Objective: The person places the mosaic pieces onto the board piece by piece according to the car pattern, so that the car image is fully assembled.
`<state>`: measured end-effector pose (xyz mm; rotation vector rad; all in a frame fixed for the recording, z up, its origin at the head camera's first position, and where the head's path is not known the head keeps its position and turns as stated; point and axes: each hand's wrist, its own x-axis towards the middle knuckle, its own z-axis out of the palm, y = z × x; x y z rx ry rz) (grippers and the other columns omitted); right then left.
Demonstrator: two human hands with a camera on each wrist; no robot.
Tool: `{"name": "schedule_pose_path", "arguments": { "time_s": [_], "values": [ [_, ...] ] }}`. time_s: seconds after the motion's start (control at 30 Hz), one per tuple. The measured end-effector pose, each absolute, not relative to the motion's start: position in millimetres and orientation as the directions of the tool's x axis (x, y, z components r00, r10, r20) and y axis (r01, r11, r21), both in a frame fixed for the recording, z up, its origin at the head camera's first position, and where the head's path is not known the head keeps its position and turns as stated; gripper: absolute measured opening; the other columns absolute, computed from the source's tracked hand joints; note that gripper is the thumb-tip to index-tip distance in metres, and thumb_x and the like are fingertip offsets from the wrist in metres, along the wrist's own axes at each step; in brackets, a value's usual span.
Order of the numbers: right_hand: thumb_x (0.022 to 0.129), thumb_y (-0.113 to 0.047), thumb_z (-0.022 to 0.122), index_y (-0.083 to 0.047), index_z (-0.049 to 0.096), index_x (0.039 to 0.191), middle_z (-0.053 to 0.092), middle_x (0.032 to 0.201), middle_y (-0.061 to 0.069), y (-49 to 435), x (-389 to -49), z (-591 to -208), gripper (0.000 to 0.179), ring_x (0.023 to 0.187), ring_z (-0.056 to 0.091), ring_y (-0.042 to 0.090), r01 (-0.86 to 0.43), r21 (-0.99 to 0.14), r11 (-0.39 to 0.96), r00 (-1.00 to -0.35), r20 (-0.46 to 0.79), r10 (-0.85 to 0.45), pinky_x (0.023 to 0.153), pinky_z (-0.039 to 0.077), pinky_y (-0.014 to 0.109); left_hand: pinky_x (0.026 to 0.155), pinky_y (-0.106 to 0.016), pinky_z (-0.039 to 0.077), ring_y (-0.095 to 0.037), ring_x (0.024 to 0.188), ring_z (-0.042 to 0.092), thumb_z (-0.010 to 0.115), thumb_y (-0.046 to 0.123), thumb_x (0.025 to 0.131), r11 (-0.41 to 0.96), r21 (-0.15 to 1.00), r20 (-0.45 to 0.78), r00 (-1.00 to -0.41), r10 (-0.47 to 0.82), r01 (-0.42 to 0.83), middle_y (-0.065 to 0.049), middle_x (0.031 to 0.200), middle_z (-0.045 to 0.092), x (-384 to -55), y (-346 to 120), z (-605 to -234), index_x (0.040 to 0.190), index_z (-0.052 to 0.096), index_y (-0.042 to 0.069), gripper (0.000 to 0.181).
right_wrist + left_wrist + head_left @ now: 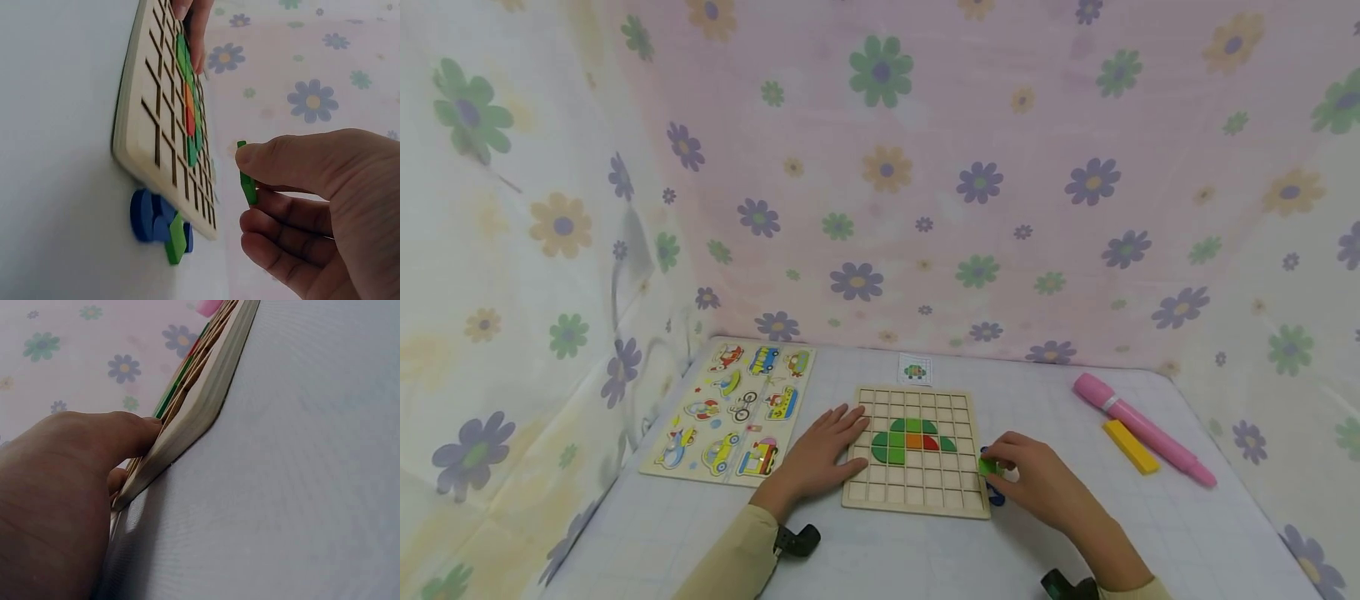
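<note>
- Head view: the grid board [947,498] lies on the table. The left hand [820,454] rests at its 9 o'clock edge, fingers extended and spread. Uneven pressure there could rotate the board.
- Head view: the right hand [1037,479] is at 3 o'clock, thumb and finger narrowed on a green tile [988,467] near the edge. A low sweep inward could catch the rim and knock the tile loose.
- Head view: blue pieces [996,496] lie at 4 o'clock, partly hidden by that hand. The heel of the hand could scatter them. The card [915,369] at 12 o'clock is small; misreading it could cause a wrong placement.
- Left wrist view: the thumb [134,434] touches the board's near edge; most other fingers are hidden, so their grip cannot be told here. If the thumb slips, the board could slide.
- Right wrist view: the tile is pinched, clear of the board, which stands at 10 o'clock from it. Contact is narrow; a weak pinch could let the tile turn or drop.
- Right wrist view: a loose green piece [177,240] sits against the blue pieces at 8 o'clock. Reaching there carelessly could drag several together.
</note>
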<state>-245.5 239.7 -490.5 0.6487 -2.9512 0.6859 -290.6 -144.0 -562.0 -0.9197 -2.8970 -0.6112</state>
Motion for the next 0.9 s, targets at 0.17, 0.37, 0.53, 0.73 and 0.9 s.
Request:
{"name": "schedule_pose_path", "arguments": {
  "time_s": [0.17,0.37,0.53,0.73,0.9],
  "values": [
    [0.089,-0.014,0.091,-0.018,0.082,0.108,0.065,0.102,-0.014,226,-251,-488,0.021,0.087,0.061,0.011,-0.468,-0.413,0.781,-0.883,0.18,-0.434,0.076,0.061,0.027,0.134,-0.046,0.017,-0.03,0.164,0.021,0.058,0.053,0.107,0.75,0.345,0.155,-0.822,0.548,0.565,-0.003,0.177,0.032,-291,-144,-562,0.168,0.043,0.014,0.074],
    [0.091,-0.013,0.089,-0.015,0.082,0.11,0.068,0.105,-0.01,209,-258,-481,0.02,0.089,0.065,0.017,-0.518,-0.41,0.751,-0.855,0.213,-0.473,0.076,0.061,0.029,0.134,-0.046,0.017,-0.03,0.164,0.021,0.058,0.053,0.108,0.744,0.354,0.158,-0.821,0.549,0.566,-0.003,0.176,0.032,-291,-144,-561,0.168,0.043,0.013,0.074],
    [0.092,-0.012,0.089,-0.014,0.082,0.111,0.067,0.105,-0.008,197,-266,-479,0.021,0.09,0.064,0.017,-0.534,-0.406,0.742,-0.845,0.223,-0.486,0.076,0.06,0.03,0.134,-0.045,0.017,-0.028,0.164,0.021,0.056,0.054,0.108,0.753,0.341,0.16,-0.824,0.544,0.563,-0.002,0.177,0.032,-293,-144,-563,0.168,0.043,0.015,0.073],
    [0.093,-0.015,0.088,-0.014,0.082,0.112,0.066,0.102,-0.009,184,-272,-479,0.02,0.092,0.065,0.021,-0.507,-0.432,0.746,-0.86,0.195,-0.472,0.078,0.061,0.03,0.134,-0.045,0.017,-0.029,0.164,0.021,0.057,0.053,0.108,0.747,0.354,0.163,-0.823,0.543,0.563,-0.002,0.176,0.032,-292,-144,-562,0.168,0.044,0.014,0.073],
    [0.093,-0.015,0.089,-0.014,0.082,0.113,0.065,0.102,-0.009,178,-273,-480,0.021,0.091,0.064,0.02,-0.486,-0.445,0.752,-0.871,0.176,-0.459,0.08,0.061,0.03,0.134,-0.045,0.016,-0.029,0.164,0.02,0.058,0.053,0.108,0.747,0.356,0.155,-0.824,0.544,0.561,-0.003,0.176,0.032,-290,-144,-561,0.169,0.042,0.014,0.074]
  ]
}}
